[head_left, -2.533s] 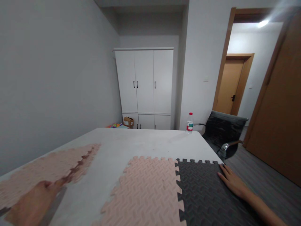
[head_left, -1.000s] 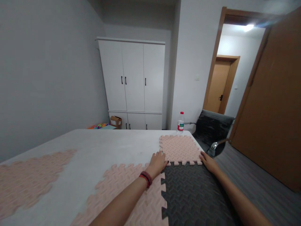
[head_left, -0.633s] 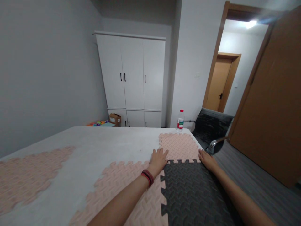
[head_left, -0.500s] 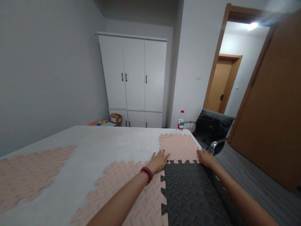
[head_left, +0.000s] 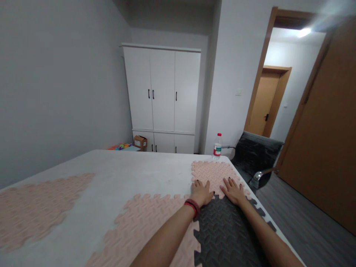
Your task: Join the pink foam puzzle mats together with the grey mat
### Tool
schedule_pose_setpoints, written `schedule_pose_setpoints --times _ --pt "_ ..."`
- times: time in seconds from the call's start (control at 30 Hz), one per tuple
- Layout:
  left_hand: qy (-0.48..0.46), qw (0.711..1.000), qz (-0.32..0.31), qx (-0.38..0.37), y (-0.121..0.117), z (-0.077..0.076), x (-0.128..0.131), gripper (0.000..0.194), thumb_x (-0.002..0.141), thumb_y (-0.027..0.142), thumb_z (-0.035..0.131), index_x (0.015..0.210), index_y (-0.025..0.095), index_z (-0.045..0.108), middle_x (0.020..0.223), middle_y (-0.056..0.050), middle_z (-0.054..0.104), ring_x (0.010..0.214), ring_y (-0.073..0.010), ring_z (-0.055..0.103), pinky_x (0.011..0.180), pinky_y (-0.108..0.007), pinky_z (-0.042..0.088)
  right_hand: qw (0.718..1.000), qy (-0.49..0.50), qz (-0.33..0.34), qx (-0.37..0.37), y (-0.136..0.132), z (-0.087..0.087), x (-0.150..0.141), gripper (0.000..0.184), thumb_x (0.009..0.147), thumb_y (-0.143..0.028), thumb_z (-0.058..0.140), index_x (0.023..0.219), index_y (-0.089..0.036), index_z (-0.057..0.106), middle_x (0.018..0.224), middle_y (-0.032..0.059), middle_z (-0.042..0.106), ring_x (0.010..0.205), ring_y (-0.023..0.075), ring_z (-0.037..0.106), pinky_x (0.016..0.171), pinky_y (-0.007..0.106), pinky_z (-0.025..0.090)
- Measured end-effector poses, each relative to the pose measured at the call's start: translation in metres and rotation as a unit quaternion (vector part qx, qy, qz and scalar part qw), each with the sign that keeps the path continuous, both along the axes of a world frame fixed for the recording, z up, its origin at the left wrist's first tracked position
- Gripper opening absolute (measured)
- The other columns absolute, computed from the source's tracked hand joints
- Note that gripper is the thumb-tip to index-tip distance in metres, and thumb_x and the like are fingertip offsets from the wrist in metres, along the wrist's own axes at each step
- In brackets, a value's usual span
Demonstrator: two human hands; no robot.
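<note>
Closest to the camera, two bare forearms reached forward over a white table [head_left: 144, 172]. Under them lay a dark grey foam mat [head_left: 225, 237] with toothed edges, and just on its left a pink foam mat [head_left: 147, 226] was joined to it along a zigzag seam.

The left hand [head_left: 201, 193], with a red and black band [head_left: 191, 206] at the wrist, lay flat with the palm down and the fingers spread. It rested on the place where the dark grey mat, the near pink mat and a far pink mat [head_left: 215, 173] came together. It was pressing on the surface and did not hold anything. The right hand [head_left: 234, 191] was just beside it, also flat, palm down, with open fingers. It lay across the seam between the dark grey mat and the far pink mat, and it gripped nothing.

At the far left side of the table there was another pink mat area [head_left: 39, 205], well apart from the hands. At the far right corner of the table stood a plastic bottle [head_left: 217, 146] with a red cap. Beside this corner was a black chair [head_left: 257, 157]. Behind the table, a white cabinet [head_left: 162, 98] stood at the wall, with a small cardboard box [head_left: 140, 141] on the floor near it. At the right, a brown door [head_left: 325, 126] stood open.
</note>
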State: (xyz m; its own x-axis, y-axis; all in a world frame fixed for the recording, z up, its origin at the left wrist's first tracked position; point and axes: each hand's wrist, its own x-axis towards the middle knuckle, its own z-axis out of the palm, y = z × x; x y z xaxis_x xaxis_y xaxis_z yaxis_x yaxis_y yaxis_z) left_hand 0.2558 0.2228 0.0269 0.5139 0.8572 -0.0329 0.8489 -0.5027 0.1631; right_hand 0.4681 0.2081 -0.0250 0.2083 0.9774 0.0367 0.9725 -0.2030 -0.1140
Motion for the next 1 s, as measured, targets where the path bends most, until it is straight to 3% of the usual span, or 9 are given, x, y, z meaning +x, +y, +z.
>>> schedule_pose_setpoints --times 0.13,0.33,0.5,0.63,0.73,0.8,0.87,1.0 --pt "-0.003 0.998 0.049 -0.041 -0.009 -0.01 0.022 0.074 0.082 0.058 0.027 0.143 0.017 0.018 0.148 -0.022 0.014 0.133 -0.0457 0.003 0.099 -0.066 0.0 1.0 -0.003 0.003 -0.005 0.001 0.002 0.002 0.072 0.085 -0.065 0.014 0.143 -0.023 0.015 0.149 0.0103 0.013 0.136 0.0273 0.006 0.104 0.059 0.005" --pt "-0.009 0.994 0.025 -0.105 0.005 -0.014 0.009 0.08 0.078 0.063 0.028 0.144 0.021 0.01 0.151 -0.015 0.002 0.134 -0.0412 -0.008 0.102 -0.062 -0.005 0.999 -0.008 0.028 -0.023 0.0 -0.001 0.004 0.077 0.081 -0.071 0.024 0.143 -0.026 0.015 0.149 0.011 0.009 0.136 0.0298 0.004 0.103 0.061 0.002" --pt "-0.023 0.991 -0.019 -0.129 0.014 -0.016 -0.009 0.077 0.076 0.064 0.036 0.142 0.03 0.017 0.152 -0.009 0.001 0.136 -0.0356 -0.006 0.107 -0.054 0.001 0.998 -0.011 0.051 -0.044 0.004 -0.006 0.011 0.083 0.077 -0.074 0.029 0.143 -0.028 0.01 0.149 0.0141 0.008 0.135 0.0315 0.003 0.102 0.064 0.004" --pt "-0.051 0.993 -0.022 -0.1 0.005 -0.017 -0.014 0.073 0.079 0.061 0.034 0.142 0.026 0.02 0.152 -0.012 0.004 0.136 -0.0371 -0.004 0.106 -0.055 0.0 0.998 -0.015 0.046 -0.047 0.007 -0.011 0.014 0.087 0.074 -0.078 0.027 0.143 -0.028 0.009 0.149 0.0142 0.007 0.135 0.0312 0.002 0.101 0.065 0.003" --pt "-0.075 0.993 -0.035 -0.081 0.0 -0.008 -0.025 0.071 0.08 0.059 0.036 0.141 0.025 0.025 0.15 -0.012 0.016 0.137 -0.0342 0.008 0.108 -0.051 0.01 0.999 -0.001 0.032 -0.042 0.006 -0.012 0.011 0.085 0.074 -0.079 0.022 0.143 -0.03 0.011 0.149 0.0118 0.006 0.136 0.03 0.003 0.102 0.065 0.004" --pt "-0.092 0.993 -0.034 -0.064 -0.001 0.005 -0.046 0.065 0.083 0.055 0.035 0.139 0.023 0.03 0.146 -0.012 0.029 0.133 -0.0284 0.025 0.106 -0.042 0.022 0.999 0.011 0.026 -0.039 0.003 -0.012 0.009 0.08 0.077 -0.077 0.015 0.143 -0.03 0.013 0.149 0.0103 0.007 0.136 0.029 0.003 0.102 0.064 0.004" --pt "-0.106 0.994 -0.019 -0.033 -0.001 0.021 -0.082 0.058 0.086 0.051 0.032 0.136 0.023 0.036 0.14 -0.009 0.039 0.128 -0.0215 0.036 0.103 -0.033 0.028 0.999 0.013 0.024 -0.03 0.0 -0.012 0.007 0.077 0.08 -0.074 0.01 0.143 -0.03 0.014 0.149 0.0087 0.009 0.136 0.0281 0.005 0.103 0.062 0.005" --pt "-0.088 0.994 0.058 0.023 -0.01 0.05 -0.204 0.04 0.085 0.045 0.039 0.119 0.028 0.053 0.127 -0.002 0.053 0.116 -0.0145 0.048 0.098 -0.023 0.032 1.0 -0.014 0.02 -0.007 -0.001 -0.016 0.007 0.076 0.081 -0.072 0.012 0.143 -0.028 0.013 0.149 0.0073 0.014 0.136 0.0273 0.009 0.105 0.061 0.006"
